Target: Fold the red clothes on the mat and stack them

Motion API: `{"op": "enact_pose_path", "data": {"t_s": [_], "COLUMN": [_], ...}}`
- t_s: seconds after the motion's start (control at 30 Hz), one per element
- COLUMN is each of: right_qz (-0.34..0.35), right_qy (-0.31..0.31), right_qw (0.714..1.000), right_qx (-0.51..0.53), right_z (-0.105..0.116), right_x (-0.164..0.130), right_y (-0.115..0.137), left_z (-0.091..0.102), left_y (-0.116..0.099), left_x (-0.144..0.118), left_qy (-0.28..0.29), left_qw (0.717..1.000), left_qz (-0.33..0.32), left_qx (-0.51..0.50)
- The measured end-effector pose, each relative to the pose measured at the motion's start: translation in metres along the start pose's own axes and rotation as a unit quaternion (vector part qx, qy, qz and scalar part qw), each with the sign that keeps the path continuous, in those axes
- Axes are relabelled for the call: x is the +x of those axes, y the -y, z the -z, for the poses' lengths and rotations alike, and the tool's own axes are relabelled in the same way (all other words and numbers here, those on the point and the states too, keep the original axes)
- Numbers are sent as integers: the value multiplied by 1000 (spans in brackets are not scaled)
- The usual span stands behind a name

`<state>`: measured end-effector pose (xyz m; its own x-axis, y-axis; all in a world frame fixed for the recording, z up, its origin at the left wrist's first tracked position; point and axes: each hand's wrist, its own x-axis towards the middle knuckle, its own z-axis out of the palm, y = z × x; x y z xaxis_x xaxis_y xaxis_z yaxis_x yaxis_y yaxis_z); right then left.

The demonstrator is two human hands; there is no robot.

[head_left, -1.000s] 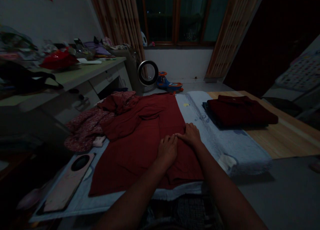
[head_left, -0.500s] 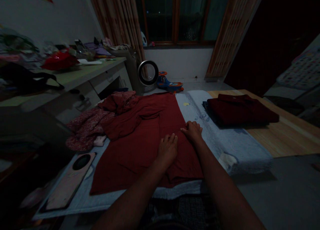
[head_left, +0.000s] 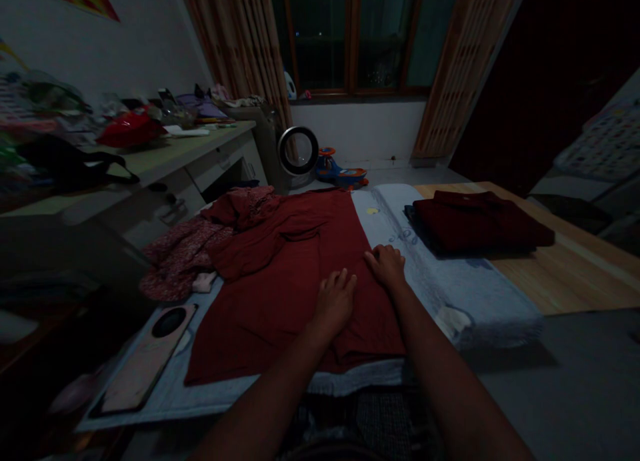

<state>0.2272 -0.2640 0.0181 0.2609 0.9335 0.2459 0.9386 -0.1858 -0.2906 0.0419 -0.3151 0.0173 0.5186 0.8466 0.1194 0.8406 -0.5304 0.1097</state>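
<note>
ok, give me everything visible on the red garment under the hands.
The red garment is plain rust-red, thin and woven-looking, spread mostly flat over the pale blue cover. A folded-over layer creases across its upper middle; wrinkles run through the lower part, and its near hem is uneven. The left hand rests palm-down on it; the right hand is at its right edge. Bunched patterned cloth meets its far left side. Fastenings can't be made out.

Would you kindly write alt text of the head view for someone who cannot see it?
A person's left hand lies on a dark red fabric garment spread over a pale blue cloth, with the right hand at the garment's right edge. A stack of dark folded clothes, maroon uppermost, sits at right; a flat pale pink oblong with a black disc lies lower left.
</note>
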Motion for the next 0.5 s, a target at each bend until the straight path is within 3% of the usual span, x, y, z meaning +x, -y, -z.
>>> {"op": "enact_pose_path", "data": {"t_s": [0.2,0.5], "right_qz": [36,1], "right_qy": [7,55], "right_qw": [999,998], "right_qx": [-27,-10], "right_z": [4,3], "right_x": [-17,-4], "right_y": [8,-3], "left_z": [-3,-5], "left_y": [0,2], "left_x": [1,-1], "left_qy": [-7,-24], "left_qw": [1000,1000], "left_qz": [-1,-12], "left_qx": [0,-5]}}
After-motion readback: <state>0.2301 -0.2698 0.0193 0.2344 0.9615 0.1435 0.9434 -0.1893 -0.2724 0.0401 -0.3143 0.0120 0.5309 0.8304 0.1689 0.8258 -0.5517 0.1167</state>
